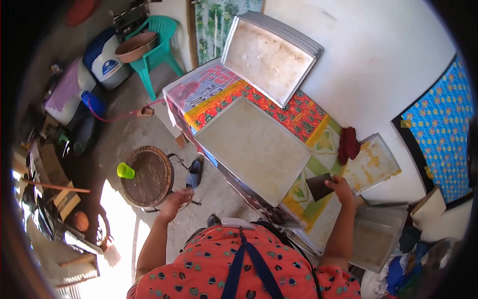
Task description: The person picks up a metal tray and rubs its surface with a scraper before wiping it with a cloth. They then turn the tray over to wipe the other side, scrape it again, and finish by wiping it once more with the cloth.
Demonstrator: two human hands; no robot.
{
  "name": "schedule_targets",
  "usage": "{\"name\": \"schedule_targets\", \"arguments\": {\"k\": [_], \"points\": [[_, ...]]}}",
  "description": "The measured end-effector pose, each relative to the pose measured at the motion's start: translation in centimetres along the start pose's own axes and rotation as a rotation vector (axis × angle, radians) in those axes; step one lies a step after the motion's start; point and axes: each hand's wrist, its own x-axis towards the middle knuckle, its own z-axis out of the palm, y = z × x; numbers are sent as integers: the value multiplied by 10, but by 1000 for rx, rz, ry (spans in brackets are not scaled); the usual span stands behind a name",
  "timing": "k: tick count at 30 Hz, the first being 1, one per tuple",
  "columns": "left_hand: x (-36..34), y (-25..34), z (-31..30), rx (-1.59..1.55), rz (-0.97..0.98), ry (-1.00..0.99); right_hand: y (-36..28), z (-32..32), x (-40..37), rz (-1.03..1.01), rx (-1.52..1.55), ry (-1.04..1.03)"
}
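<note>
My right hand (341,189) holds a flat dark scraper (319,187) over the near end of the table, just right of a large baking tray (254,149) filled with pale dough. My left hand (174,203) hangs free beside the table, fingers loosely apart, holding nothing, near a round lidded drum (148,176). The table has a red and yellow patterned cloth (298,117).
A stack of empty trays (269,55) leans on the wall at the table's far end. A dark red cloth (348,144) lies beside another stained tray (371,164). A green cup (125,171) sits on the drum. A green chair (159,47) holds a bowl.
</note>
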Motion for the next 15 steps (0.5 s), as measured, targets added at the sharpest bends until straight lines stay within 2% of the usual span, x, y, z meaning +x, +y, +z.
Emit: {"name": "schedule_targets", "arguments": {"k": [2,3,4,6,7,10,11,13,15], "points": [[4,-24,1,1209,20,9,-77,12,-42,-76,432,16],[13,-30,2,1815,77,8,-64,26,-30,-118,478,53],[30,-34,4,1678,71,60,-49,41,-22,-161,522,93],[46,-45,19,1377,9,179,-57,64,-41,37,925,-102],[55,-37,30,1428,131,130,-64,73,-45,120,1115,-215],[83,-18,64,1586,460,-91,-57,98,-53,246,1522,-52],[91,-15,74,1631,495,-152,-51,100,-52,163,1564,-41],[106,-17,93,1723,574,-287,-58,102,-52,22,1450,-2],[119,-22,112,1756,626,-291,-75,108,-50,-65,1251,37]]}}
